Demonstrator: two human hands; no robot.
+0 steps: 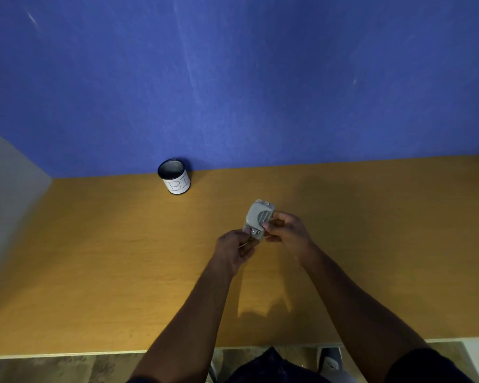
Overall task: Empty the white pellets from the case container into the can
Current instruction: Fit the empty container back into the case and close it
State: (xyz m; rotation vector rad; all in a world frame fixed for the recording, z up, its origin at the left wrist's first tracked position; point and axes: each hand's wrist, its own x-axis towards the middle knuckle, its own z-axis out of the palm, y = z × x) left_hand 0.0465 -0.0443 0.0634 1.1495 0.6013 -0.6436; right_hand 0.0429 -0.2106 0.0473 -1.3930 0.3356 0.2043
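Note:
A small grey case container [257,217] with a ribbed latch is held above the middle of the wooden table. My left hand [234,250] grips its near lower end. My right hand [286,229] pinches its right side by the latch. The lid looks closed and no white pellets can be seen. The can [174,176], a dark mesh cup with a white label reading "B1", stands upright at the back of the table, left of and beyond both hands. Its mouth is open.
The orange-brown table [94,258] meets a blue wall [233,78] at the back and a grey panel [9,189] on the left. Its near edge runs along the bottom, with floor and my shoes below.

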